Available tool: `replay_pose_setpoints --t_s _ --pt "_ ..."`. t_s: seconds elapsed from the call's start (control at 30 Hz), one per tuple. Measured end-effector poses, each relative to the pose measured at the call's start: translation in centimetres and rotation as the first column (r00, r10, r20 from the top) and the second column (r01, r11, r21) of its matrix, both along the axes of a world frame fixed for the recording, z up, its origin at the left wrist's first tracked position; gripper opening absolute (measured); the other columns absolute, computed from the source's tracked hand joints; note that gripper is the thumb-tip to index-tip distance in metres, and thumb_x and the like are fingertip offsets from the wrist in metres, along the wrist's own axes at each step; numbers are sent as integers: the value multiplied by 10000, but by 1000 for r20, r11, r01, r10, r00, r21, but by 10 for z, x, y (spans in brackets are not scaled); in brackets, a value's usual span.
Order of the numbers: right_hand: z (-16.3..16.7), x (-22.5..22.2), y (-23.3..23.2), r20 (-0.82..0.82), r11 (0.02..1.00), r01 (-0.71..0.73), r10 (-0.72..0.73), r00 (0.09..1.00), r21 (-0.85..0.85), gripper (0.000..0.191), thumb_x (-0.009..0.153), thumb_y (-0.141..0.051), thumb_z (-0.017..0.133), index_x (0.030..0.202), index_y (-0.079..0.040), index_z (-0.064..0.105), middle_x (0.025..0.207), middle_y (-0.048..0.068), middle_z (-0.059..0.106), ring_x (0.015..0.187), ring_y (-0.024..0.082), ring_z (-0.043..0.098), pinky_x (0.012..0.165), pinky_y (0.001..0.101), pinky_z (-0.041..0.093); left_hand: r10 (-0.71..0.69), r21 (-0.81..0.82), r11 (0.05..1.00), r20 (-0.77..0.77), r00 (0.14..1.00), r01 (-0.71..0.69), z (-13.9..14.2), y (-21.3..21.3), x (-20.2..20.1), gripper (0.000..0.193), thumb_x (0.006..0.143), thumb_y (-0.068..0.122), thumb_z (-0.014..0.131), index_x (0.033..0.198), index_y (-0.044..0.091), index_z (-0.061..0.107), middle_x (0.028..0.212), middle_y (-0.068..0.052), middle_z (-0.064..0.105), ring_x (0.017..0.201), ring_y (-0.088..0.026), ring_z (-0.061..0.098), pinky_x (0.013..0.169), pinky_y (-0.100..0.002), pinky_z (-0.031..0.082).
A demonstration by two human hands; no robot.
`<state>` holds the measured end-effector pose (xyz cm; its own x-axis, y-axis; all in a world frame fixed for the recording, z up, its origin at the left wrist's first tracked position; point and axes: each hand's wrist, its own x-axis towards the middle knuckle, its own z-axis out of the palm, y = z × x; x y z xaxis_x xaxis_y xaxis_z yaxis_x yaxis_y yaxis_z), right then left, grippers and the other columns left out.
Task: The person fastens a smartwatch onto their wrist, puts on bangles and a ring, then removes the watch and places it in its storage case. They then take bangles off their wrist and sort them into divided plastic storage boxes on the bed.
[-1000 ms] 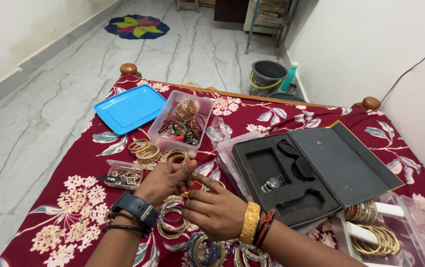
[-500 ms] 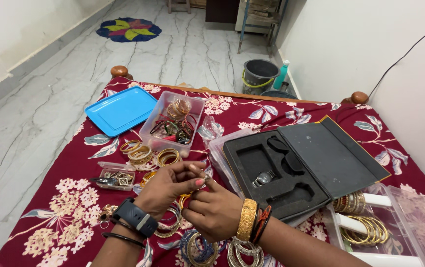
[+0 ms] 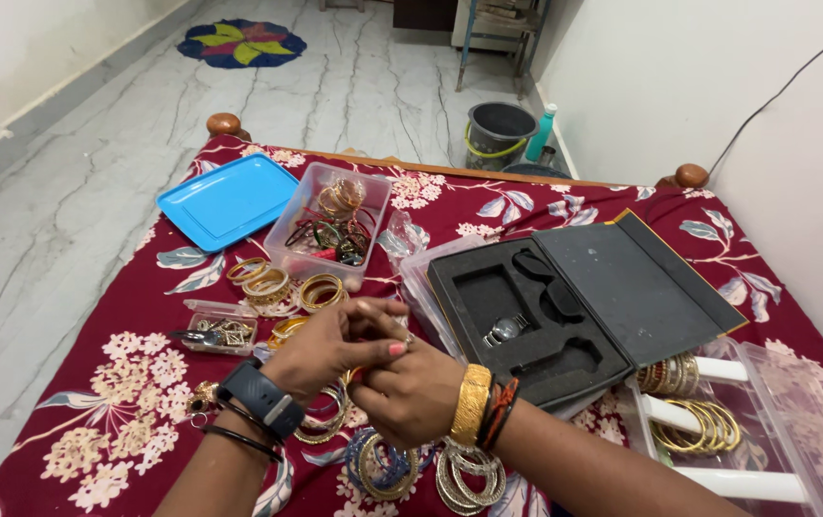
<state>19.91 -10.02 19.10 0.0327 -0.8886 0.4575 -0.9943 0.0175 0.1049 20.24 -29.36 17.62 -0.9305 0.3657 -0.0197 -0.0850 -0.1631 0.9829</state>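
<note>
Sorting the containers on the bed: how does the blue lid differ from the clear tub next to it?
The blue lid is opaque, flat and shallow; the clear tub is see-through and deeper. The lid lies bare, with nothing on it; the tub holds a jumble of bangles. The lid lies nearer the bed's left edge, the tub closer to the black case. Both are rectangular plastic pieces resting on the red floral bedspread.

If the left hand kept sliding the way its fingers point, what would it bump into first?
The left hand points right and already touches the right hand. Past that, probably the black case, though depth is unclear.
</note>
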Motion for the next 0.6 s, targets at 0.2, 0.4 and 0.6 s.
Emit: replay_pose_setpoints --t_s 0.2,0.4,0.6 --pt "2 -5 -10 -27 999 42 -42 999 -11 246 808 -138 657 985 29 689 850 189 690 991 415 701 1282 646 202 68 24 997 123 990 -71 12 2 4 646 766 138 844 1351 3 605 1108 -83 773 1060 -151 703 970 -325 552" --pt "-12 0 -20 -26 946 302 -301 953 119 403 819 -111 580 1160 96 641 1221 308 658 1396 439 522 1312 580 131 195 -328 924 -41 980 -197 10 -2 8 707 790 229 792 1428 67 532 1252 -140 685 1193 -245 633 1031 -408 509" --pt "-35 -18 -27 48 729 684 -684 728 6 720 1039 -343 324 1541 143 153 1646 320 107 1565 369 21 1262 483 19 1 -586 -140 -806 592 -798 -13 3 12 776 995 489 409 1578 22 198 1669 -184 105 1543 -327 14 1202 -548 25"
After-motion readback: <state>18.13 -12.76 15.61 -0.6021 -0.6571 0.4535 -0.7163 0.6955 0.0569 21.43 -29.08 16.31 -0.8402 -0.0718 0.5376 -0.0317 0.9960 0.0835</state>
